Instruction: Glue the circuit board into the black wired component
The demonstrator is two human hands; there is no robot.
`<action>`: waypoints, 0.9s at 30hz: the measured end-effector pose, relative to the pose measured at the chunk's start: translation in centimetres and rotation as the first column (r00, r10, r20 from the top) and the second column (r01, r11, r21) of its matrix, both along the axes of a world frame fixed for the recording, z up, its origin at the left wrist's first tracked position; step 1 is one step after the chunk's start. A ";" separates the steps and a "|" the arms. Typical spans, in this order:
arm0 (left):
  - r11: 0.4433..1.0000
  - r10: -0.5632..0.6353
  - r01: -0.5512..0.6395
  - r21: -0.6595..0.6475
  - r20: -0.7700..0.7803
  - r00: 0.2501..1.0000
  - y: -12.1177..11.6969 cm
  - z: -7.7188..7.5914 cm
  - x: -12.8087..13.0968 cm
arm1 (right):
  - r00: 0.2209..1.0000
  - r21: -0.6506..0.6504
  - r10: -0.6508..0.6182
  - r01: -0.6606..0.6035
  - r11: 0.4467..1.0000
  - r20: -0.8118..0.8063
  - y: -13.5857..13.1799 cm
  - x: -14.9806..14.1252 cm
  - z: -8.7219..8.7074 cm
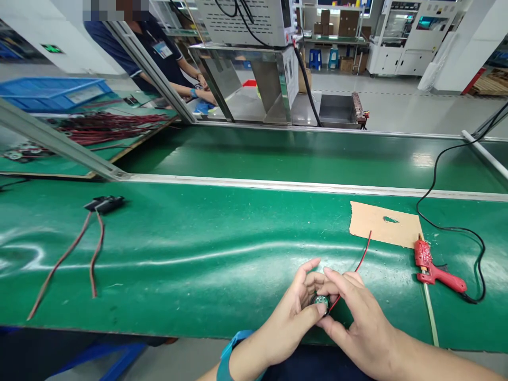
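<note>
The green workbench (198, 248) spans the whole near field, with a green conveyor belt (301, 156) running behind it. On the far left sits a blue tray (51, 92) beside a bundle of red wires (107, 129), where another person's hands (202, 92) are busy at their own station.

On the near bench, at the right, lies a cardboard sheet (384, 225), and just beside its near right corner rests a red glue gun (431, 267) with its black cord (448, 211) looping off to the far right. At the left lies a black connector (105, 203) with two brown leads, well apart from the hands.

At the near centre, the left hand (291, 312) and right hand (353, 312) close together on a small round component (320, 302), fingertips pinching it from both sides just above the bench edge. A thin red lead (363, 254) runs from it toward the cardboard.

Judged status: the component is already wired and in hand. The glue gun lies untouched, so any gluing appears still to come.
</note>
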State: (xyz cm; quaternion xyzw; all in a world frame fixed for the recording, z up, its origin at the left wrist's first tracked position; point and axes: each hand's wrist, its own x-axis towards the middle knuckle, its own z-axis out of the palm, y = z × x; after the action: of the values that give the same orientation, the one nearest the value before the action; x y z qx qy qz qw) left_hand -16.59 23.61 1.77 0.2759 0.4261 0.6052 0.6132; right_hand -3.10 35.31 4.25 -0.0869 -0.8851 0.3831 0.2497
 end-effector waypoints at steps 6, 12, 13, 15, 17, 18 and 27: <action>0.977 0.069 -0.102 -0.189 -0.171 0.983 -0.3 1.0 1.6 | 0.996 0.083 -0.079 0.082 0.993 -0.032 -0.6 0.6 -0.6; 0.966 0.075 -0.145 -0.213 -0.305 0.949 -0.3 1.3 2.9 | 0.994 0.092 -0.096 0.100 0.991 -0.053 -0.8 0.8 -0.9; 0.964 0.083 -0.152 -0.217 -0.298 0.951 -0.3 1.2 3.0 | 0.994 0.088 -0.097 0.102 0.991 -0.058 -0.9 0.9 -0.9; 0.960 0.107 -0.172 -0.222 -0.278 0.955 -0.4 0.9 3.3 | 0.992 0.086 -0.106 0.112 0.990 -0.070 -0.9 0.8 -0.9; 0.955 0.117 -0.178 -0.238 -0.251 0.961 -0.4 0.7 3.5 | 0.990 0.078 -0.124 0.130 0.988 -0.074 -1.0 0.7 -0.8; 0.954 0.117 -0.175 -0.242 -0.237 0.965 -0.3 0.6 3.6 | 0.988 0.070 -0.135 0.140 0.988 -0.074 -1.0 0.7 -0.8; 0.957 0.139 -0.179 -0.229 -0.180 0.974 0.0 0.2 4.1 | 0.973 0.026 -0.231 0.231 0.973 -0.012 -1.3 0.8 -0.8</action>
State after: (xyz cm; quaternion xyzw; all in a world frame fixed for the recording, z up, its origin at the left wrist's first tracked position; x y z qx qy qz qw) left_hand -12.50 23.62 1.96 0.2114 0.5665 0.5712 0.5550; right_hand -2.30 33.99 3.45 -0.1839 -0.8730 0.3398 0.2976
